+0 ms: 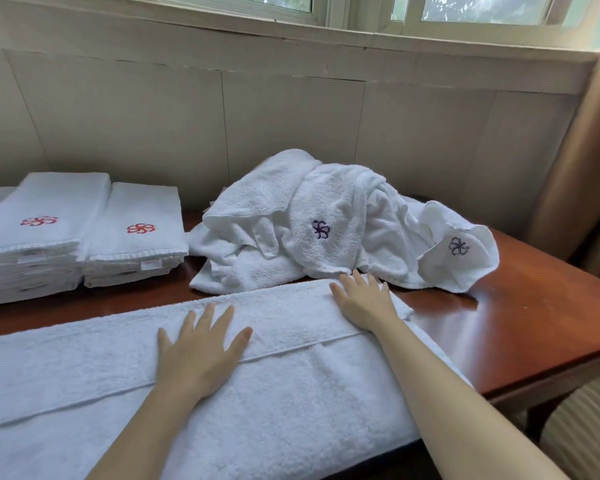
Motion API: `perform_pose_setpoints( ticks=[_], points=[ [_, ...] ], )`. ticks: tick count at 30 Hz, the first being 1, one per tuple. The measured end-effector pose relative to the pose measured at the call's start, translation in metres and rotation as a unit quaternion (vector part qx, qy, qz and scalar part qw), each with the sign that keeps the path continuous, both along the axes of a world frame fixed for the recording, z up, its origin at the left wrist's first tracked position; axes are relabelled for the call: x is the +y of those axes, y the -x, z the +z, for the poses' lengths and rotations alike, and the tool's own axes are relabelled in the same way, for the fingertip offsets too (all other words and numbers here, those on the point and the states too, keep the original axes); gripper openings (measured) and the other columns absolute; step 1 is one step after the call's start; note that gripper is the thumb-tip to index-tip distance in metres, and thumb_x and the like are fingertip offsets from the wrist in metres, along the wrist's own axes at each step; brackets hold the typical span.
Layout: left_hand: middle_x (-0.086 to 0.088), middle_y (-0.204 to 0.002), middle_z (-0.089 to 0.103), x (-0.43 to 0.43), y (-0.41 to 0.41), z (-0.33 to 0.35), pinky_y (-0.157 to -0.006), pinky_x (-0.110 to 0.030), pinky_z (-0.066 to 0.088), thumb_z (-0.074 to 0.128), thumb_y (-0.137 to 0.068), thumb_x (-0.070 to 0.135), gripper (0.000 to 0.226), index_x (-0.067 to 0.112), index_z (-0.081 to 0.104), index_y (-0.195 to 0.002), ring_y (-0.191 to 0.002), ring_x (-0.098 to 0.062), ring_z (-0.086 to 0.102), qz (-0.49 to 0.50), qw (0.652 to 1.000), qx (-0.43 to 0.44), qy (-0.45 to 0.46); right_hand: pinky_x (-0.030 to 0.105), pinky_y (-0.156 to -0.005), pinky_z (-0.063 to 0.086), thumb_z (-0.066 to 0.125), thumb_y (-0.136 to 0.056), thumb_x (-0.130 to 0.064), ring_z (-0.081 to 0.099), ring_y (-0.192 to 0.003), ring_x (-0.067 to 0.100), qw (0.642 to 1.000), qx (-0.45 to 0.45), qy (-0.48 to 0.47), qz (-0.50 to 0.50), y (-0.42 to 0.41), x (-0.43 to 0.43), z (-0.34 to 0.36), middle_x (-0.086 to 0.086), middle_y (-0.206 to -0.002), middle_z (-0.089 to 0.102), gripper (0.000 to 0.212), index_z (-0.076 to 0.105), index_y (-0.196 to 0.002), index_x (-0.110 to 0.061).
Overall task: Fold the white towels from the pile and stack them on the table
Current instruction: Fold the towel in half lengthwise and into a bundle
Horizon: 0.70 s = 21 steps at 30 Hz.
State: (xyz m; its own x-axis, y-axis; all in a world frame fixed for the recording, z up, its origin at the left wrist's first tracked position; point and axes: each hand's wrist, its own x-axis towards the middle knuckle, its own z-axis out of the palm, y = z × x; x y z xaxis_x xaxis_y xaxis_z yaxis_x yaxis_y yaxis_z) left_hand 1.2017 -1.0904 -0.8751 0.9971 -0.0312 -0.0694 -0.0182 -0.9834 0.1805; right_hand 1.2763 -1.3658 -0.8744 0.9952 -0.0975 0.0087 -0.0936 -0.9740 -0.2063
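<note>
A long white towel (84, 368) lies folded lengthwise across the front of the table, a fold edge running along its length. My left hand (196, 351) presses flat on its middle with fingers spread. My right hand (362, 301) lies flat on the towel's far right end, fingertips close to the pile. Behind it sits the crumpled pile of white towels (326, 220), showing dark embroidered logos. At the back left stand two stacks of folded white towels with red logos, a taller one (35, 237) and a lower one (136, 233).
The wooden table (520, 327) has bare surface at the right, with its edge and corner close to a striped chair cushion (586, 427). A wall panel and window run behind. A brown curtain (582, 150) hangs at the right.
</note>
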Motion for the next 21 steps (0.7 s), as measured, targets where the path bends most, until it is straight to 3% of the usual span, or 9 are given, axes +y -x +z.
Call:
perform_pose_setpoints(
  ticks=[3,6,8,11,15,18,21],
  points=[
    [0.010,-0.161,-0.003,0.002,0.000,-0.002,-0.115,-0.056,0.001,0.008,-0.089,0.072,0.068,0.043,0.004,-0.150,-0.148,-0.015,-0.003,0.001,1.000,-0.008,0.003,0.041,-0.106,0.029,0.032,-0.100,-0.035,0.043,-0.124,0.030,0.993,-0.119,0.005,0.013,0.008,0.001,0.001,0.010,-0.129,0.053,0.038,0.052,-0.124,-0.014],
    [0.009,-0.161,-0.004,0.000,-0.002,-0.005,-0.114,-0.057,0.000,0.008,-0.087,0.074,0.071,0.042,0.003,-0.151,-0.148,-0.016,-0.005,0.004,1.000,-0.011,-0.005,0.036,-0.100,0.031,0.040,-0.092,-0.012,0.050,-0.114,0.028,0.978,-0.201,0.055,-0.012,0.025,0.018,0.002,0.011,-0.119,0.060,0.033,0.059,-0.118,-0.009],
    [0.008,-0.161,-0.006,-0.001,-0.006,-0.006,-0.114,-0.058,-0.001,0.009,-0.088,0.073,0.071,0.041,0.001,-0.151,-0.148,-0.017,-0.006,0.006,1.000,-0.006,-0.007,0.041,-0.109,0.022,0.039,-0.093,-0.018,0.037,-0.131,0.028,0.987,-0.149,0.065,0.011,0.033,0.045,0.007,0.013,-0.137,0.048,0.036,0.055,-0.125,-0.013],
    [0.007,-0.161,-0.010,0.001,-0.007,-0.004,-0.114,-0.057,-0.003,0.014,-0.092,0.067,0.066,0.039,0.001,-0.151,-0.148,-0.016,-0.009,-0.011,1.000,0.006,-0.011,0.050,-0.116,0.003,0.029,-0.100,-0.042,0.001,-0.147,0.029,0.995,-0.031,0.014,0.095,0.045,0.095,0.011,0.006,-0.160,0.010,0.049,0.030,-0.147,-0.027],
    [0.008,-0.161,-0.006,0.025,-0.001,-0.002,-0.116,-0.052,-0.003,0.020,-0.098,0.057,0.058,0.040,0.005,-0.151,-0.148,-0.011,-0.006,-0.044,0.999,0.008,0.008,0.052,-0.116,-0.003,0.019,-0.101,-0.042,-0.001,-0.147,0.031,0.985,0.047,0.041,0.161,0.061,0.137,0.006,0.007,-0.161,0.004,0.052,0.016,-0.151,-0.027],
    [0.006,-0.161,-0.005,0.055,0.002,0.001,-0.116,-0.051,-0.005,0.019,-0.098,0.056,0.057,0.040,0.006,-0.151,-0.148,-0.013,-0.005,0.018,1.000,0.015,0.014,0.048,-0.118,0.000,0.021,-0.102,-0.037,0.001,-0.147,0.033,0.988,0.034,0.044,0.145,0.061,0.150,0.010,0.010,-0.160,0.005,0.051,0.016,-0.151,-0.023],
    [0.005,-0.161,-0.008,0.084,0.010,0.008,-0.116,-0.052,-0.005,0.018,-0.097,0.059,0.059,0.039,0.005,-0.151,-0.148,-0.015,-0.006,0.077,0.996,0.034,0.016,0.047,-0.117,-0.001,0.020,-0.100,-0.050,-0.001,-0.147,0.031,0.977,0.047,0.016,0.206,0.063,0.172,0.002,0.007,-0.161,0.001,0.055,0.012,-0.151,-0.032]
  ],
)
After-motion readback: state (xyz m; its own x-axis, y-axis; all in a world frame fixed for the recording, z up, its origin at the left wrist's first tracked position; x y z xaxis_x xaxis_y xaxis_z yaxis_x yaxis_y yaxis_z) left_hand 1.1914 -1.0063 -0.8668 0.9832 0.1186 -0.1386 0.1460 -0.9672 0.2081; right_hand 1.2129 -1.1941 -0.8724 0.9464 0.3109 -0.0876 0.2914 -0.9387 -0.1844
